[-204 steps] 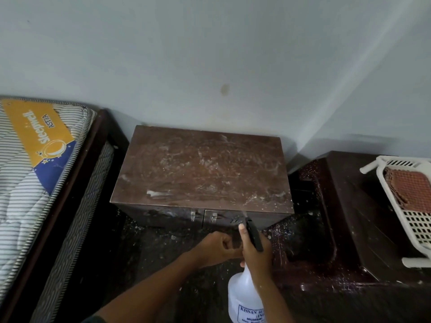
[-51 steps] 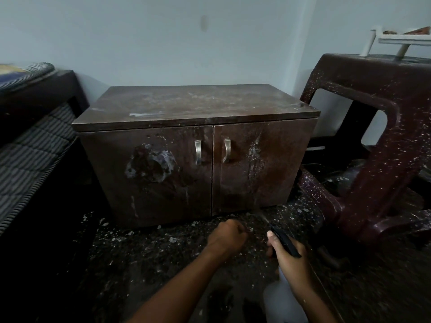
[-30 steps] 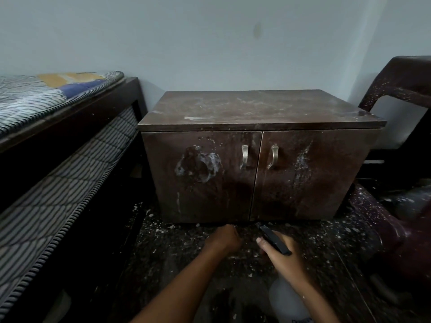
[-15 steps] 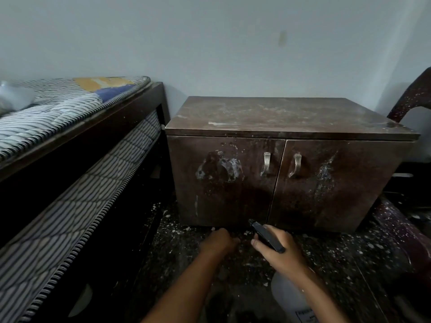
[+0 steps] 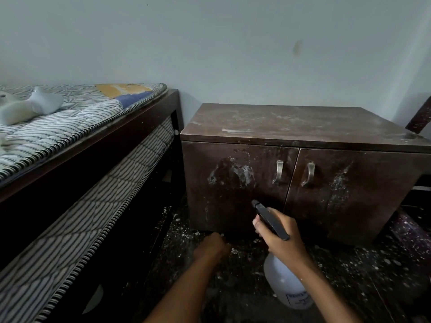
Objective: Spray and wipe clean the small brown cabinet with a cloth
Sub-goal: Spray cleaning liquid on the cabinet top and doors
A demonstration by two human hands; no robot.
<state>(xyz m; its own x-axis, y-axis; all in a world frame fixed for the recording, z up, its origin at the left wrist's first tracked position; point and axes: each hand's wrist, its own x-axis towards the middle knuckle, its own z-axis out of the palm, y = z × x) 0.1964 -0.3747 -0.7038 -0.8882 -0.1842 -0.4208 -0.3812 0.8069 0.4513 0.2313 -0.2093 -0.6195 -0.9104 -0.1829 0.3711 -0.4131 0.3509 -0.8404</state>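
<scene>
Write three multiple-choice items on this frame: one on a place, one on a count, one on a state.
1. Where does the bed stand? A. Left of the cabinet in view. B. Behind it. C. Right of it.
2. How many door handles does the cabinet have? A. One. B. Two. C. Four.
3. How are the doors? A. Both shut. B. One open. C. Both open.
Key: 1 A, the bed fills the picture's left side, next to the cabinet; 2 B, one handle sits on each door near the middle seam; 3 A, both lie flush with no interior showing.
</scene>
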